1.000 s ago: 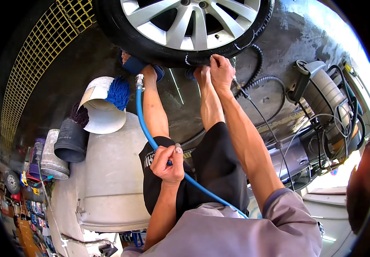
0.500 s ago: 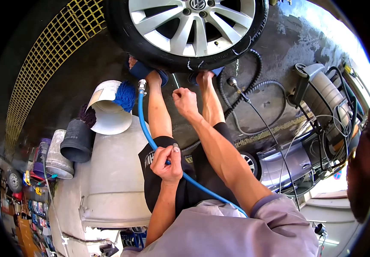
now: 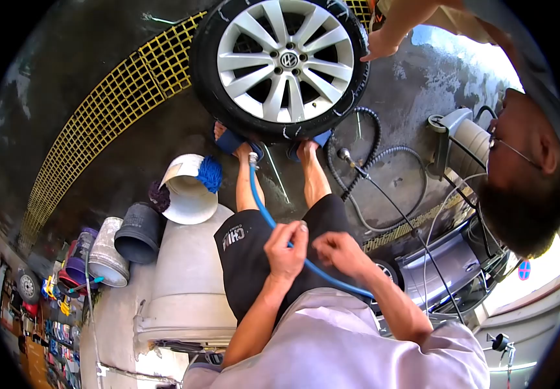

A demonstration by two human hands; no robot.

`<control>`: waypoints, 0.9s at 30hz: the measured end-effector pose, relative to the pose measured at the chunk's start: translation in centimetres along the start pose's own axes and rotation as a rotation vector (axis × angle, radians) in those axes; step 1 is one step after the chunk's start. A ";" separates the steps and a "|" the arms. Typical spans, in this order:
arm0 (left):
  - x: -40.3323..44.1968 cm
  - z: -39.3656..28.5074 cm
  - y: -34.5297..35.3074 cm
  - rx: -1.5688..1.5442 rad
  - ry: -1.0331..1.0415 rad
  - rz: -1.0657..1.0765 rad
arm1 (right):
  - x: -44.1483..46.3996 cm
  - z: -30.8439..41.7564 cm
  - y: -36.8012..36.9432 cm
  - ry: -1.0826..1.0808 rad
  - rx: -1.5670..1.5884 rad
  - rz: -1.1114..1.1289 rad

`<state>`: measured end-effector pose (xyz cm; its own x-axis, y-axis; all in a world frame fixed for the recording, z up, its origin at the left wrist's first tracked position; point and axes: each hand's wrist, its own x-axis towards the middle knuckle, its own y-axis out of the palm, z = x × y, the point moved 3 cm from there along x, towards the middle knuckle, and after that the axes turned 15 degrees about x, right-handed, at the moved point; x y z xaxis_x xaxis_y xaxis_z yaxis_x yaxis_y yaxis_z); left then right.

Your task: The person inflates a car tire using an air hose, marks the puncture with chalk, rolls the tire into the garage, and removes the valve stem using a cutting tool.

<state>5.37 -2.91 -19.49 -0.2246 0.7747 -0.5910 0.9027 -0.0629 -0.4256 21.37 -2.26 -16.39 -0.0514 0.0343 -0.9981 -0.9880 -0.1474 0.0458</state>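
My left hand [image 3: 286,251] is closed round a blue air hose [image 3: 262,206] above my lap. The hose's metal coupling [image 3: 253,159] sticks up beside my shin, and its other end runs to the right under my right forearm. Close beside the left hand, my right hand [image 3: 339,253] is closed with curled fingers; whether anything is inside cannot be seen. In front of my sandalled feet is a car wheel, its silver rim [image 3: 247,63] inside a black tyre [image 3: 205,81] with white marks. Another person's hand [image 3: 382,45] points a finger at the tyre's right edge.
That person's head [image 3: 526,175] leans in at the right. A black coiled hose [image 3: 378,123] lies on the wet floor. Several buckets, including a white bucket [image 3: 192,204] with a blue cloth [image 3: 209,174], stand left. Yellow grating [image 3: 111,117] crosses the floor.
My right hand has drawn back from near my feet to beside my left hand. The other person has come in from the right, hand at the tyre. The view has shifted, showing the whole rim.
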 end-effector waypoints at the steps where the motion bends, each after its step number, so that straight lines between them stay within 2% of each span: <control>1: -0.5 -0.9 0.2 0.002 0.036 0.049 | -2.3 0.6 -0.1 0.001 -0.116 0.006; 2: -1.1 -1.6 0.5 -0.007 0.057 0.117 | -4.1 0.8 0.0 -0.095 -0.296 -0.046; 3: -1.6 -2.1 0.8 -0.015 0.078 0.186 | -5.6 0.4 0.0 -0.189 -0.348 -0.123; 7: -2.4 -5.1 1.0 -0.099 0.199 0.448 | -9.1 -0.8 -1.2 -0.177 -0.261 -0.453; 9: -2.4 -5.5 1.4 -0.108 0.287 0.552 | -9.7 -1.6 -2.0 -0.157 -0.228 -0.548; 11: -2.3 -5.7 1.9 -0.087 0.369 0.632 | -10.0 -3.2 -3.4 -0.166 -0.282 -0.656; 12: -2.3 -5.2 2.5 -0.019 0.480 0.622 | -10.2 -4.1 -4.1 -0.190 -0.335 -0.725; 15: -1.9 -4.8 2.3 0.085 0.565 0.639 | -11.0 -6.0 -7.0 -0.171 -0.348 -0.869; 17: -1.5 -4.2 1.7 0.079 0.385 0.636 | -11.1 -7.8 -9.0 -0.135 -0.437 -0.954; 18: -1.2 -3.0 1.6 0.116 0.448 0.504 | -11.0 -8.7 -10.2 -0.149 -0.457 -0.983; 20: -0.1 -0.3 1.0 0.147 0.311 0.459 | -10.9 -9.6 -12.0 -0.127 -0.427 -1.050; 23: 1.9 1.8 -1.9 0.147 0.074 0.363 | -7.9 -14.6 -15.7 -0.047 -0.557 -1.035; 25: 3.1 3.0 -3.6 0.190 0.040 0.275 | -5.7 -16.9 -17.4 0.003 -0.615 -1.015; 27: 3.5 5.4 -5.2 0.159 -0.059 0.181 | -3.1 -19.6 -19.1 -0.067 -0.996 -0.874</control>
<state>-2.06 -3.30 -23.07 -0.0899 0.7038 -0.7047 0.8620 -0.2994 -0.4090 43.24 -18.89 -14.96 0.5075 0.5321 -0.6778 -0.1727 -0.7078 -0.6849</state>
